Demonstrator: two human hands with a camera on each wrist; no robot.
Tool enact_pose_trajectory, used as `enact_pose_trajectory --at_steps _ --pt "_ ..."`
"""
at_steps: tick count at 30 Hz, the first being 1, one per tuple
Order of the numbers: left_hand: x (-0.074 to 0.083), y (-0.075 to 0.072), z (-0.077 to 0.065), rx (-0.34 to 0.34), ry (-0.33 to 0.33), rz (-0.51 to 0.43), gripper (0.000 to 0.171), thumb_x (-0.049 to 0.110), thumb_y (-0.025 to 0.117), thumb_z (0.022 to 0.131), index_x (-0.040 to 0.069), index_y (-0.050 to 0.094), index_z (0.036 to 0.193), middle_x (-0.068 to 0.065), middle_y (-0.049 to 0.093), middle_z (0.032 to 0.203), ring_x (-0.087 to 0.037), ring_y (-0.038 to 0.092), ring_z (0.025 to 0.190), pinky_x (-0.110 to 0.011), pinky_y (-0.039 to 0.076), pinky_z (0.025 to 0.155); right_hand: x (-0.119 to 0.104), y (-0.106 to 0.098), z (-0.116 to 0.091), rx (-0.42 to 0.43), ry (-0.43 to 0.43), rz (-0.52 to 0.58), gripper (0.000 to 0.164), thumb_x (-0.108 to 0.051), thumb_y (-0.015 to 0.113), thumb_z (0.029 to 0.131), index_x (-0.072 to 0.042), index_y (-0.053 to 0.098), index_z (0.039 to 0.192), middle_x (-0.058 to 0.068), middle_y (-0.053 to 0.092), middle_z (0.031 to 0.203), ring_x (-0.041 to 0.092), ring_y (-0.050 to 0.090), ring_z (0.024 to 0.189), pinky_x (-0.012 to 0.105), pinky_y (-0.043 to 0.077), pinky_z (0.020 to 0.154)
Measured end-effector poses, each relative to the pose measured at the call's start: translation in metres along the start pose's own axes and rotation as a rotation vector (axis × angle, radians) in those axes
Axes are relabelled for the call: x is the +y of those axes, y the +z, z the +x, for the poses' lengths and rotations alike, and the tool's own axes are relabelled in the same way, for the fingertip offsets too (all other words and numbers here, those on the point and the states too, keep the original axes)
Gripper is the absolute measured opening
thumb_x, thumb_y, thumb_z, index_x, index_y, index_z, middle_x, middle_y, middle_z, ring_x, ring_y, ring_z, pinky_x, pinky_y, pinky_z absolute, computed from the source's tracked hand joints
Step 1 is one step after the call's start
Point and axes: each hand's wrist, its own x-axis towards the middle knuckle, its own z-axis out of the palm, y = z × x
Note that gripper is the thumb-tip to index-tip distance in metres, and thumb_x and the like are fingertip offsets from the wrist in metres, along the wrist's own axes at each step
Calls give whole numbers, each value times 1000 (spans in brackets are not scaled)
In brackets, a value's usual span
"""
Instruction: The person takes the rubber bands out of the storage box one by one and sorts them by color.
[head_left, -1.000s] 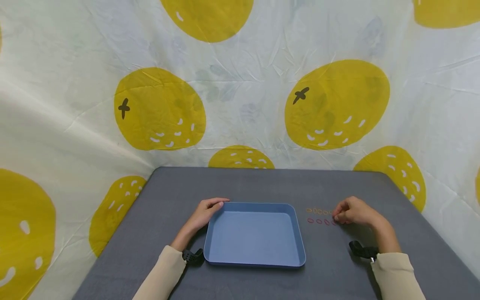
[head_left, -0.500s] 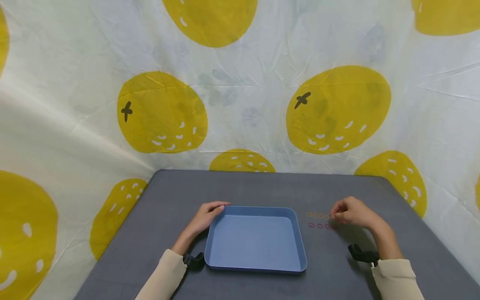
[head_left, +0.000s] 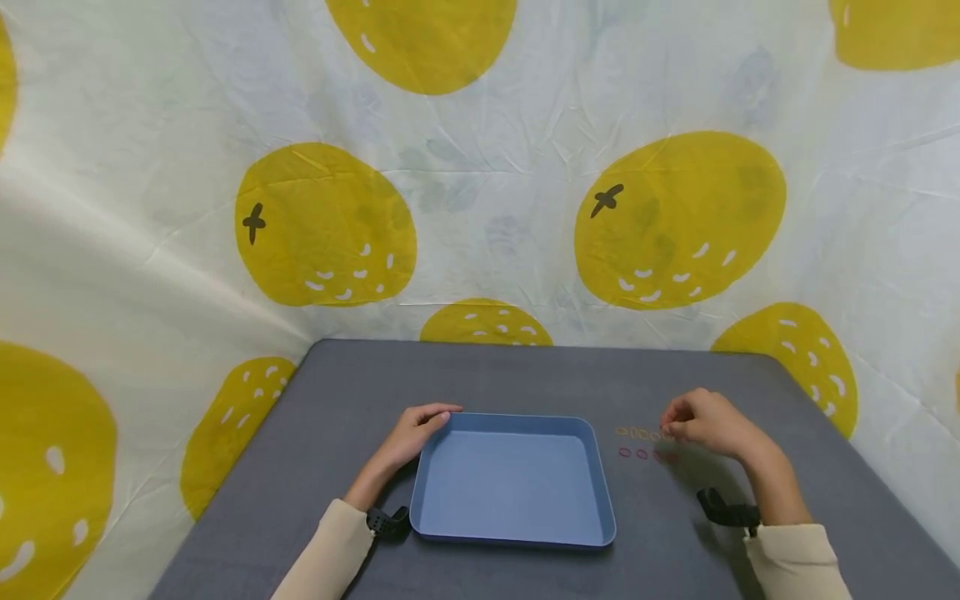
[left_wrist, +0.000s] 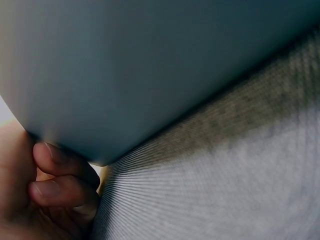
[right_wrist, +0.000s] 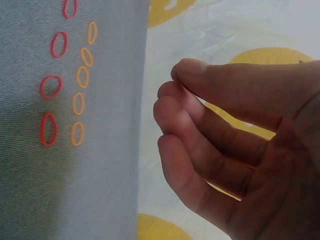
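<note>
My left hand [head_left: 408, 429] rests at the far left corner of the shallow blue tray [head_left: 513, 479], its thumb against the rim. In the left wrist view, curled fingertips [left_wrist: 55, 172] show beside the tray's outer wall [left_wrist: 125, 75]. My right hand [head_left: 708, 423] hovers over the right end of two rows of small bands, fingers bent and thumb tip meeting the index finger. No band shows in that pinch; the fingers hide what may be inside. Several red bands [right_wrist: 48, 144] and several orange bands [right_wrist: 77, 144] lie on the grey table below.
The grey tabletop [head_left: 525, 379] ends at a white curtain [head_left: 495, 192] printed with big yellow fruit. Black wrist straps [head_left: 726, 508] sit on both wrists. The right hand casts a shadow over the table on its near side.
My right hand has lifted slightly from the right end of the red row, fingers kept together. The left hand stays at the tray corner. The head view has tipped up a little.
</note>
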Motion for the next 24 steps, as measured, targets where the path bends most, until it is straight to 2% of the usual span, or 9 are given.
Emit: enact_pose_trajectory --at_steps 10,19,24 --pt "-2 -2 1 -2 -6 14 32 30 57 108 17 72 133 -8 70 137 -29 63 130 -48 49 108 -10 0 0 -17 -29 72 10 -12 70 96 -5 76 95 3 71 81 13 60 70 28 48 62" --pt "-1 -2 0 -4 1 13 33 29 56 108 17 70 135 -8 68 140 -31 60 134 -55 46 111 -13 1 2 -4 -103 124 8 -13 70 98 -10 75 92 2 69 78 7 58 68 27 48 61" --pt "-1 -1 -1 -3 0 -3 33 28 56 108 16 70 136 -9 67 141 -32 59 136 -56 45 112 -14 1 2 -5 -135 130 9 -15 69 99 -11 74 94 -2 68 78 4 58 68 27 49 61"
